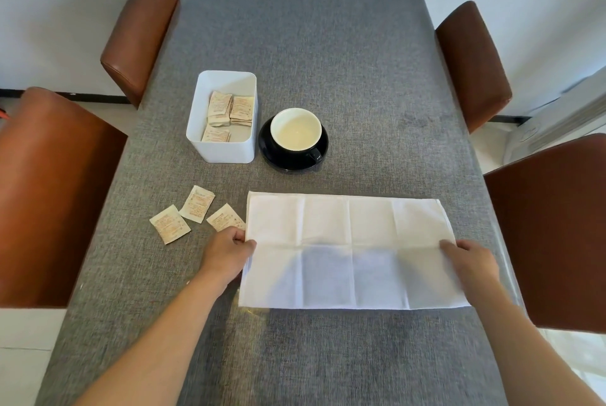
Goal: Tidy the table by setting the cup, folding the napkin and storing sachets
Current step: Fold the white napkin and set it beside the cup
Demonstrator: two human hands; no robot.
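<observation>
A white napkin (347, 248) lies flat on the grey table, creased into squares. My left hand (228, 253) pinches its left edge at the middle crease, and my right hand (470, 261) pinches its right edge at the same height. Behind the napkin a black cup (296, 131) with a cream inside stands upright on a black saucer (285, 164). To the cup's left is a white box (223, 151) holding several sachets (231, 110). Three loose sachets (196, 208) lie on the cloth left of the napkin; the nearest touches its corner.
The grey cloth-covered table (328, 44) runs away from me. Brown leather chairs stand along both sides: two on the left (49, 195), (141, 31) and two on the right (472, 64), (554, 235). A white wall lies behind.
</observation>
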